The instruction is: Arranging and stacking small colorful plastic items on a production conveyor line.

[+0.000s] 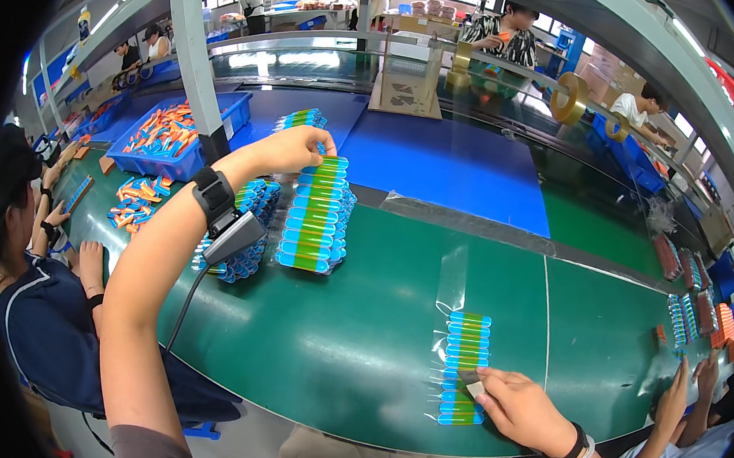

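My left hand (298, 150) reaches out to a stack of taped rows (312, 217). Its fingers are pinched at the far end of the top row, made of blue, round-ended pieces with a green-yellow band down the middle. Close to the table's near edge lies a single row of the same blue pieces (467, 338), with thin white strings out of its left side. My right hand (526, 410) grips a small flat grey piece (470, 381) over this row's banded middle; its exact kind cannot be made out. Clear tape (453, 273) extends beyond the row's far end.
Another stack of blue pieces (253, 221) stands under my left forearm. A blue bin (159, 159) holds many orange and blue pieces, with a loose pile (137, 200) nearby. Tape rolls (569, 98) hang from a rail. Co-workers sit on both sides and across.
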`<state>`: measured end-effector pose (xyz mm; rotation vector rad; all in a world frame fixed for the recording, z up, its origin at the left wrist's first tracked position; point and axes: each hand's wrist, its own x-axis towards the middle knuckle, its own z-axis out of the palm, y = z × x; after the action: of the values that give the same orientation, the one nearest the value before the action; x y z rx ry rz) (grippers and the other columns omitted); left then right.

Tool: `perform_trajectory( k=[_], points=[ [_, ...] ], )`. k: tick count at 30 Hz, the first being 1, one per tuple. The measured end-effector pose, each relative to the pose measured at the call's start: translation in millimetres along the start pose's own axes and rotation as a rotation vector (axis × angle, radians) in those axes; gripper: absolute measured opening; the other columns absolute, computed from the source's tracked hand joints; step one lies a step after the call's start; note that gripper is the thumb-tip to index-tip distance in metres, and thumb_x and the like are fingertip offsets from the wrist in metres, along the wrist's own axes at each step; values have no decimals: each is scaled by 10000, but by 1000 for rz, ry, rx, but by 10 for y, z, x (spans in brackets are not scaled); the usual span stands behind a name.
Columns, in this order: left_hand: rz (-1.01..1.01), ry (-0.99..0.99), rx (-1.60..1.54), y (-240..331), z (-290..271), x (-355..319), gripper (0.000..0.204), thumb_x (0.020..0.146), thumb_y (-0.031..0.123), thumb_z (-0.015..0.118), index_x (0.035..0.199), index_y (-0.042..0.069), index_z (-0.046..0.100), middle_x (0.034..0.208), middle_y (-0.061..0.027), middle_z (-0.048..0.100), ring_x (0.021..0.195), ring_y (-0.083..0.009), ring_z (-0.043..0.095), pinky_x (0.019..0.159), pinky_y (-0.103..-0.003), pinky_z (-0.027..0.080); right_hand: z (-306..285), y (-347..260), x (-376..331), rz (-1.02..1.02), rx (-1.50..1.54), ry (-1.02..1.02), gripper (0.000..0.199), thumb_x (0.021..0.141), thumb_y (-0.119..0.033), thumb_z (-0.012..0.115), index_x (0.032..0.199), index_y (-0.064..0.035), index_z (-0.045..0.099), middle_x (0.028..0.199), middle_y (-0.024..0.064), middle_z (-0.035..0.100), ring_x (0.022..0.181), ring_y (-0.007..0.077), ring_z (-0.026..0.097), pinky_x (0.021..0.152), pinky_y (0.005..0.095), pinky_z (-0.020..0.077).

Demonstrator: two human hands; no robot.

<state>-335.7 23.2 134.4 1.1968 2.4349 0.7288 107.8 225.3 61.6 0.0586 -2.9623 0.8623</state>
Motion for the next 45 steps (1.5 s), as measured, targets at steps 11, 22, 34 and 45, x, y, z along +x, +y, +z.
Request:
perform_trajectory(
  k=[11,22,34,45],
  points=[
    [11,135,211,-369,350,380,190,848,107,694,1038,110,690,824,-83,667,748,-177,639,668,-334,508,-41,60,13,-5,-6,7,183,960,-155,574,1059,-3,597,1139,209,665,1054,384,640,912,449,504],
    [478,62,491,352,659,-254,241,882,296,698,1086,170,721,1109,-141,587,1094,-342,538,955,-464,436,-45,103,-53,0,5,11,218,979,-188,558,1056,13,593,1169,223,661,1013,397,644,901,442,514],
    [894,-344,64,1278,1003,-2004,221,866,251,700,1047,126,705,1186,-118,585,1130,-326,555,952,-453,444,-35,181,-84,82,389,-2,211,1022,-215,492,1067,-18,557,947,161,641,875,309,641,804,395,505],
    [1419,-1040,-519,1608,895,-3770,387,978,354,615,1051,-26,618,1180,-241,572,1125,-418,557,982,-542,439,-218,730,-336,290,347,260,241,970,-203,556,969,35,594,818,108,659,751,171,622,705,323,492]
  ],
)
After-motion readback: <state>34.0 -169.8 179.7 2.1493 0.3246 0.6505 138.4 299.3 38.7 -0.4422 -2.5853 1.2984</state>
